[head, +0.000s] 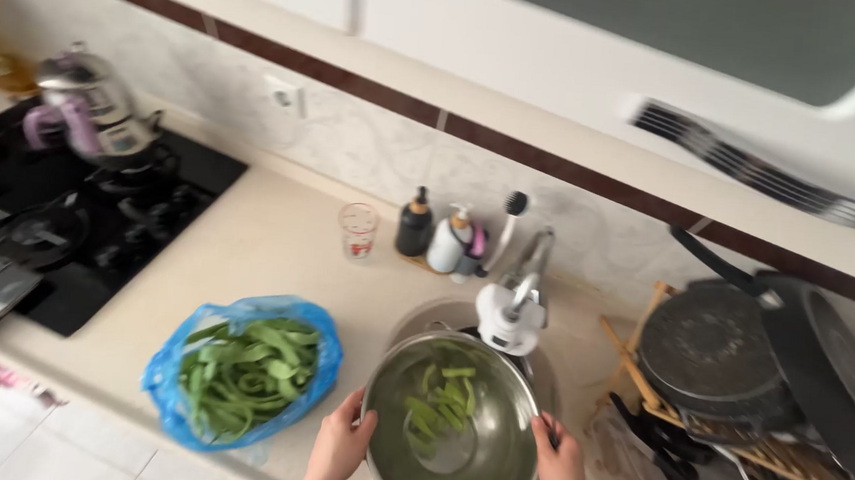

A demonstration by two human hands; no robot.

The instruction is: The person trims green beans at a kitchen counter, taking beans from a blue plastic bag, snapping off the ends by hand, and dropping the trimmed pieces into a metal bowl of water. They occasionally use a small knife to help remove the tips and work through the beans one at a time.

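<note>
A steel bowl (pixel 492 470) holding several cut green bean pieces (pixel 441 399) in water sits over the round sink, under the tap. My left hand (pixel 340 444) grips the bowl's left rim and my right hand (pixel 560 462) grips its right rim. Just left of the bowl, a blue plastic bag (pixel 170 367) lies open on the counter, full of whole green beans (pixel 243 372).
A white-headed tap (pixel 509 316) stands behind the bowl. Soap bottles (pixel 440 236), a brush and a small glass (pixel 357 230) line the wall. A black gas hob with a stacked teapot (pixel 91 106) is at left. A wooden rack with dark pans (pixel 740 362) is at right.
</note>
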